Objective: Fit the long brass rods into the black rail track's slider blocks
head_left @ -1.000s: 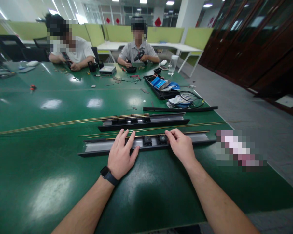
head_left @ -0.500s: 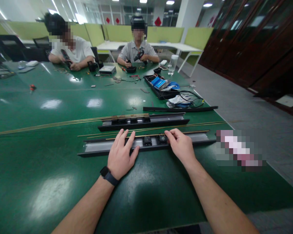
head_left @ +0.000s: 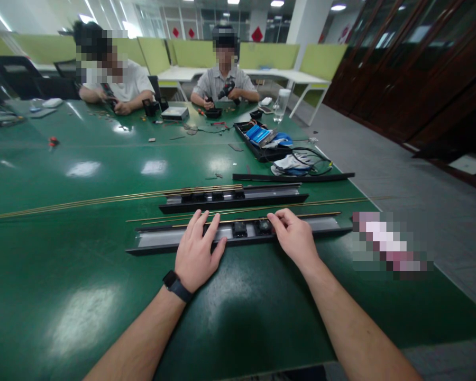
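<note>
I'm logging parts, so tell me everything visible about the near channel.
The near channel is long, straight and open-topped, with black walls and a silvery floor, metal by its look. It lies on the green table. Two black blocks show inside it, between the hands. The left hand spreads over its left half; the right hand pinches a gold rod along its far edge. Whether either hand presses on the channel is unclear.

A clear pitcher [head_left: 281, 105] stands near a black tray [head_left: 270, 155] holding blue objects [head_left: 257, 134].
</note>
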The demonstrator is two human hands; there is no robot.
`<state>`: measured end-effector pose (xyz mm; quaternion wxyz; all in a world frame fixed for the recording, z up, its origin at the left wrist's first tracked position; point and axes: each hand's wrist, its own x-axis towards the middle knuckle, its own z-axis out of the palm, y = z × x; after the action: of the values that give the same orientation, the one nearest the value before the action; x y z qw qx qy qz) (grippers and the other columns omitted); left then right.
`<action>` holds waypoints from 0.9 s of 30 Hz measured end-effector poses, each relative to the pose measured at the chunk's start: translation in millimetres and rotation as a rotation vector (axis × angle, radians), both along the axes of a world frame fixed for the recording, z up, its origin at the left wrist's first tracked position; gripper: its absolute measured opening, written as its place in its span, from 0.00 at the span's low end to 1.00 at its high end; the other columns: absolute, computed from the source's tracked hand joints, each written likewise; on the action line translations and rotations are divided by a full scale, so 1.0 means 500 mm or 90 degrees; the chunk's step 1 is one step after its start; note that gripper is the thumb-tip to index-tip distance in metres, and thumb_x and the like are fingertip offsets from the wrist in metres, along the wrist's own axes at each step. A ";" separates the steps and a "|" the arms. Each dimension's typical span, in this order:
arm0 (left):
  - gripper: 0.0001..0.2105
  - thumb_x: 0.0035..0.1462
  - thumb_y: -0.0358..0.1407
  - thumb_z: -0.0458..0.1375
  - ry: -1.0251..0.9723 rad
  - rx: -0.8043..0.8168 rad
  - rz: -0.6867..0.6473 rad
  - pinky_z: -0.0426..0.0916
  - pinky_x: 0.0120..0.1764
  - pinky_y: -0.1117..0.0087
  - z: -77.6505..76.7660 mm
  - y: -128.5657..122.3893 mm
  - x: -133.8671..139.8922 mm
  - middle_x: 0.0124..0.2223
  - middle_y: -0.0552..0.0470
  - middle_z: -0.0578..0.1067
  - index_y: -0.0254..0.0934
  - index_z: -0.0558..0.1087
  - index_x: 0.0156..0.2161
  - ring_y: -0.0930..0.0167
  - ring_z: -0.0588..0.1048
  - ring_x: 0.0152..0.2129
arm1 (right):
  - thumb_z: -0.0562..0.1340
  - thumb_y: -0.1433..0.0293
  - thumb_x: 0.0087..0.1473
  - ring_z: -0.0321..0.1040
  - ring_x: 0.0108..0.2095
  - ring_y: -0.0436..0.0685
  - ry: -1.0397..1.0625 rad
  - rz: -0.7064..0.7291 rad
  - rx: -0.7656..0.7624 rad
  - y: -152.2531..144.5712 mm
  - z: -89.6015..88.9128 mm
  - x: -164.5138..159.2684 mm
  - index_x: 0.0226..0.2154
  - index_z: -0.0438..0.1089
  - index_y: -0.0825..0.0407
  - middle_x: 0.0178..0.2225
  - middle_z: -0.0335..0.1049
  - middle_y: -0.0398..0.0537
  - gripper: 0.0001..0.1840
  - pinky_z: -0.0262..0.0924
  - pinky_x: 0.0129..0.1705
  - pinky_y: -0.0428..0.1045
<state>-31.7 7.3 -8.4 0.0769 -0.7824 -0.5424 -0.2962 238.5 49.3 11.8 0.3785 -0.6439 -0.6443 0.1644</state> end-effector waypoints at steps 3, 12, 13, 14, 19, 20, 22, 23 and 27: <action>0.29 0.69 0.42 0.58 -0.001 0.000 -0.002 0.65 0.67 0.45 0.000 0.000 0.000 0.69 0.34 0.66 0.38 0.62 0.71 0.49 0.59 0.72 | 0.59 0.47 0.65 0.69 0.26 0.55 -0.005 -0.010 -0.004 0.000 0.000 0.000 0.31 0.75 0.46 0.23 0.73 0.42 0.23 0.57 0.34 0.50; 0.28 0.69 0.42 0.57 0.005 0.004 0.001 0.65 0.67 0.46 0.001 -0.001 0.000 0.69 0.33 0.66 0.35 0.63 0.70 0.50 0.59 0.71 | 0.61 0.49 0.64 0.68 0.24 0.53 0.006 -0.002 0.005 -0.001 0.002 -0.001 0.36 0.74 0.47 0.23 0.74 0.41 0.20 0.58 0.34 0.49; 0.28 0.69 0.42 0.57 0.005 0.005 0.001 0.65 0.67 0.46 0.001 -0.001 0.001 0.69 0.33 0.66 0.36 0.63 0.70 0.50 0.59 0.71 | 0.61 0.49 0.64 0.68 0.23 0.53 0.003 0.002 0.006 -0.001 0.002 -0.001 0.36 0.75 0.46 0.23 0.73 0.41 0.19 0.58 0.34 0.49; 0.28 0.69 0.42 0.57 0.005 0.006 0.000 0.65 0.67 0.45 0.001 -0.001 0.001 0.69 0.33 0.66 0.36 0.63 0.70 0.50 0.59 0.71 | 0.61 0.49 0.64 0.67 0.23 0.53 0.000 0.005 0.006 -0.001 0.001 -0.001 0.36 0.75 0.46 0.23 0.73 0.41 0.19 0.58 0.34 0.49; 0.29 0.69 0.41 0.58 -0.003 0.007 -0.003 0.66 0.66 0.44 -0.003 0.000 -0.001 0.69 0.35 0.66 0.39 0.61 0.71 0.49 0.59 0.71 | 0.60 0.48 0.65 0.68 0.25 0.54 0.003 0.011 -0.006 0.001 -0.002 0.001 0.33 0.75 0.46 0.23 0.74 0.41 0.21 0.58 0.34 0.49; 0.29 0.69 0.41 0.58 -0.006 0.007 -0.003 0.66 0.66 0.44 -0.003 0.001 -0.001 0.69 0.35 0.66 0.39 0.61 0.72 0.49 0.59 0.71 | 0.59 0.48 0.65 0.69 0.26 0.54 0.005 0.009 -0.007 0.001 -0.002 0.001 0.32 0.75 0.46 0.24 0.74 0.42 0.22 0.58 0.34 0.49; 0.29 0.69 0.41 0.58 -0.009 0.006 -0.004 0.66 0.66 0.43 -0.003 0.001 -0.001 0.69 0.35 0.66 0.40 0.61 0.72 0.49 0.59 0.71 | 0.59 0.47 0.65 0.70 0.26 0.55 0.005 0.002 -0.009 0.001 -0.001 0.000 0.32 0.76 0.46 0.24 0.75 0.42 0.23 0.58 0.34 0.49; 0.29 0.69 0.42 0.58 -0.009 0.005 -0.005 0.66 0.66 0.43 -0.003 0.001 -0.001 0.69 0.35 0.66 0.40 0.61 0.72 0.49 0.59 0.71 | 0.59 0.47 0.65 0.70 0.27 0.55 0.004 -0.003 -0.009 0.001 0.000 0.000 0.31 0.76 0.46 0.24 0.75 0.43 0.23 0.58 0.34 0.50; 0.28 0.69 0.42 0.58 -0.003 0.002 -0.003 0.65 0.67 0.45 -0.002 0.001 -0.001 0.69 0.34 0.66 0.38 0.63 0.71 0.50 0.59 0.72 | 0.59 0.47 0.65 0.69 0.25 0.54 0.003 -0.006 -0.006 0.000 0.003 -0.002 0.31 0.75 0.46 0.23 0.73 0.42 0.23 0.57 0.34 0.50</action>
<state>-32.2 7.6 -9.4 0.0762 -0.7827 -0.5405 -0.2991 237.5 49.4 13.2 0.3778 -0.6486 -0.6392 0.1674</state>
